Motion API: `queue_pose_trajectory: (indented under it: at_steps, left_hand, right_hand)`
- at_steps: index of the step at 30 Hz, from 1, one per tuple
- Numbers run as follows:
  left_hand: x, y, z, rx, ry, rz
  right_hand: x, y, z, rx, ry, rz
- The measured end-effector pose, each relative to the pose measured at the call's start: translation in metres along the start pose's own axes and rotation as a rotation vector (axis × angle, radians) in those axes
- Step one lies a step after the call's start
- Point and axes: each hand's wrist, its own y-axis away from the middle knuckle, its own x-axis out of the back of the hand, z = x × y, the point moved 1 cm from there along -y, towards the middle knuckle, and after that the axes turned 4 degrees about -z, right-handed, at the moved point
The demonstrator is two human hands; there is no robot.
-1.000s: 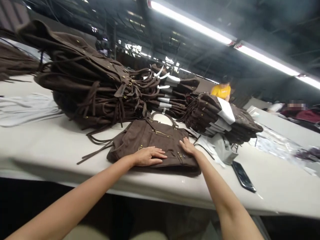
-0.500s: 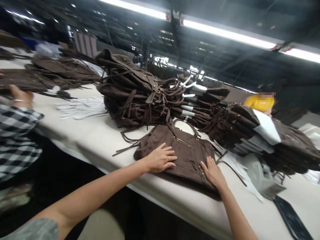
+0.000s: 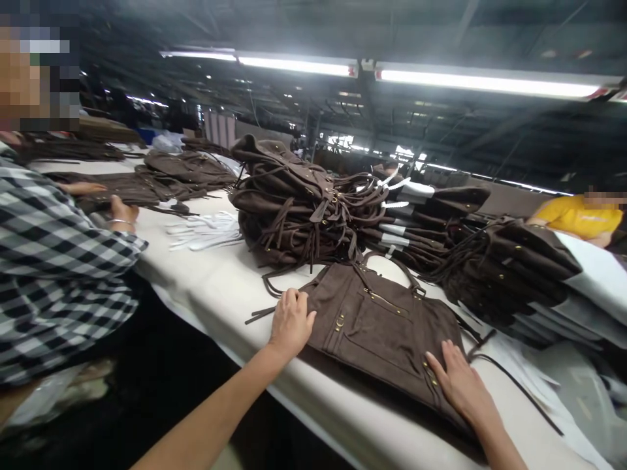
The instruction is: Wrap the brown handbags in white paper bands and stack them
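A dark brown handbag (image 3: 377, 326) lies flat in front of me, its two handles pointing away and brass-coloured studs, a ring and a zip on its face. At the bag's left end, my left hand (image 3: 292, 324) is closed with its fingers curled over the edge, the fingertips partly hidden. My right hand (image 3: 463, 385) rests open and flat on the lower right corner, beside a pair of small brass studs. Thin dark straps (image 3: 519, 385) trail from both sides of the bag onto the pale table cover (image 3: 206, 281).
Behind the bag rises a heap of similar brown bags (image 3: 284, 196), with another stack (image 3: 509, 267) to the right under white sheets. White gloves (image 3: 208, 232) lie left of the heap. A co-worker in a checked shirt (image 3: 53, 241) handles brown bags at the left. Further back is someone in yellow (image 3: 582, 215).
My left hand has moved from lying flat on the bag's front to its left end, fingers now curled. My right hand stays flat on the right side. The view has shifted left.
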Motion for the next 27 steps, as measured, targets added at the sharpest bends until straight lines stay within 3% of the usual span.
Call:
queue_pose_trajectory:
  at_steps: [5,9,12,17,21,24,27]
  left_hand:
    - [0.015,-0.016,0.015,0.009,0.022,-0.051]
    - [0.017,-0.027,0.014,0.019,0.135,-0.071]
    - [0.011,-0.027,0.001,0.089,0.26,-0.045]
    - [-0.017,-0.016,-0.03,0.24,0.453,-0.07]
    - [-0.029,-0.018,-0.046,0.298,0.464,-0.074]
    - [-0.02,-0.023,-0.049,0.245,0.374,-0.066]
    - [-0.006,-0.021,-0.04,0.062,0.265,-0.028]
  right_hand:
    - [-0.002,-0.001,0.001,0.012,-0.003,0.017]
    - [-0.002,-0.001,0.0,0.015,-0.008,0.034]
    - [0.001,0.001,-0.003,0.017,-0.015,0.04]
    - [0.005,0.005,-0.005,0.025,-0.027,0.031]
    - [0.005,0.005,-0.005,0.028,-0.018,0.023]
    - [0.005,0.006,-0.005,0.018,-0.004,0.016]
    - [0.006,0.007,-0.007,0.011,0.004,0.014]
